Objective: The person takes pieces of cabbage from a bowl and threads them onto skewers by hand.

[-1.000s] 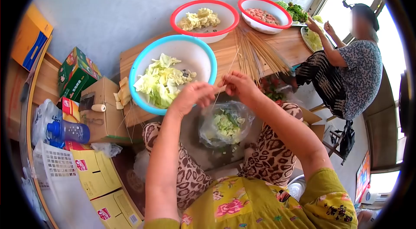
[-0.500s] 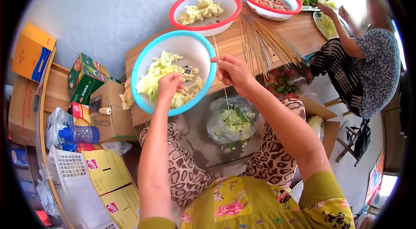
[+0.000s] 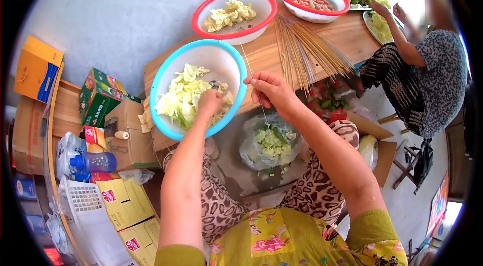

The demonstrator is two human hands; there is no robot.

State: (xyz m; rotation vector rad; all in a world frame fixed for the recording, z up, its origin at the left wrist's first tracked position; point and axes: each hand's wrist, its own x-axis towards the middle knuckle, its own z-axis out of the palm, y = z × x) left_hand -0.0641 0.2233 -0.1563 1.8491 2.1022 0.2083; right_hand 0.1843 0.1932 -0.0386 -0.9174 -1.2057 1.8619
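In the head view a blue-rimmed basin [image 3: 157, 85] holds torn cabbage leaves [image 3: 182, 96] and pale cauliflower pieces [image 3: 227, 101]. My left hand [image 3: 210, 102] is down inside it over the cauliflower, its fingers curled; their tips are hidden, so what they hold cannot be made out. To the right of the basin, my right hand [image 3: 274, 94] pinches a thin bamboo skewer [image 3: 246, 60] between thumb and fingers. The skewer runs slantwise past the basin's right rim, and no food shows on it.
Red-rimmed basins of cabbage [image 3: 230, 15] and sausage-like pieces [image 3: 311, 1] stand behind. Loose skewers [image 3: 309, 50] lie on the wooden table [image 3: 352, 39]. Below is a plastic bag of chopped greens [image 3: 271, 140]. Another person [image 3: 437, 70] sits at right; boxes [image 3: 123, 203] are stacked left.
My left hand has gone from above the cabbage rightward and down to the cauliflower. The right hand still has the skewer, its fingers slightly shifted. The whole view has tilted a little.
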